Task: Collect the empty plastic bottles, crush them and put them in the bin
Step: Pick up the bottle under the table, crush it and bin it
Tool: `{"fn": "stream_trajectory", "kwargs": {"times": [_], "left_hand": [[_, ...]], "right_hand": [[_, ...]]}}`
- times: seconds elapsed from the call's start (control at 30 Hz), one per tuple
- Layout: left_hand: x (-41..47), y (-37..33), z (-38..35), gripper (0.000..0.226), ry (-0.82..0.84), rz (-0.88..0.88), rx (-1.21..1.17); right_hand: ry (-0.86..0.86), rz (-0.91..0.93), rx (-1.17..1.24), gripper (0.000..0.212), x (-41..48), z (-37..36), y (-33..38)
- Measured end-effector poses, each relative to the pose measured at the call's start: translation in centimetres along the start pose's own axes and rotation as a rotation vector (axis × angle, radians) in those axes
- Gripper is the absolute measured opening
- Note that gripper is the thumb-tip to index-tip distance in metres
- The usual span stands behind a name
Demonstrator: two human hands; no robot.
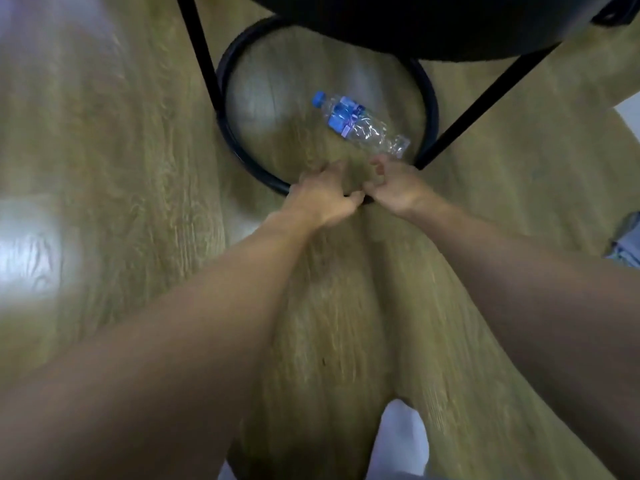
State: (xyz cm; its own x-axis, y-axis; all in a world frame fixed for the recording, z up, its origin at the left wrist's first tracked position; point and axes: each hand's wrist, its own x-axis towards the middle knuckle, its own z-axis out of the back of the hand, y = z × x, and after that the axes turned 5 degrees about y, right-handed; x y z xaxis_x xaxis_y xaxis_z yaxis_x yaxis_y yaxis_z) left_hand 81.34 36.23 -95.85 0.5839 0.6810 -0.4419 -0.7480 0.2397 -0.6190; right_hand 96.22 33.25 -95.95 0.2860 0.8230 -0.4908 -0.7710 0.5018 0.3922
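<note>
Down on the pale wood-grain floor (114,140), glare washes out the far left, and nothing of the task lies there. Moving rightward, the black metal stool with a ring footrest (225,109) stands over the spot that matters. The person's left hand (323,197) reaches in with its fingers loosely curled and apart, empty, the thumb just beside the ring's near edge. Inside the ring, lying on its side on the floor, is the clear plastic bottle with a blue cap and blue label (360,124), cap pointing up and left, base toward the hands. The right hand (394,187) is next, fingers bent and parted, holding nothing; its fingertips are very near the bottle's base, and I cannot tell whether they touch it. A slanted black stool leg (485,102) runs down just right of that base.

The bottle looks empty and already crinkled, so I'd judge it light, thin-walled and quick to skid or roll if nudged. The ribbed middle below the label seems the sure place to take hold; the walls should fold easily when squeezed, while the capped neck will stay stiff.
</note>
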Motion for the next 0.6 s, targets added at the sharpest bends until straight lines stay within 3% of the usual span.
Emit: {"fn": "stream_trajectory", "kwargs": {"times": [0.33,0.6], "left_hand": [[4.7,0.8,-1.6,0.062,-0.045,-0.036,-0.023],[5.8,2.4,-1.8,0.06,-0.098,-0.07,-0.11]], "right_hand": [[-0.135,-0.03,0.013,0.063,7.5,-1.3,-2.2],[-0.137,-0.148,-0.107,0.093,13.1,0.3,-1.8]]}}
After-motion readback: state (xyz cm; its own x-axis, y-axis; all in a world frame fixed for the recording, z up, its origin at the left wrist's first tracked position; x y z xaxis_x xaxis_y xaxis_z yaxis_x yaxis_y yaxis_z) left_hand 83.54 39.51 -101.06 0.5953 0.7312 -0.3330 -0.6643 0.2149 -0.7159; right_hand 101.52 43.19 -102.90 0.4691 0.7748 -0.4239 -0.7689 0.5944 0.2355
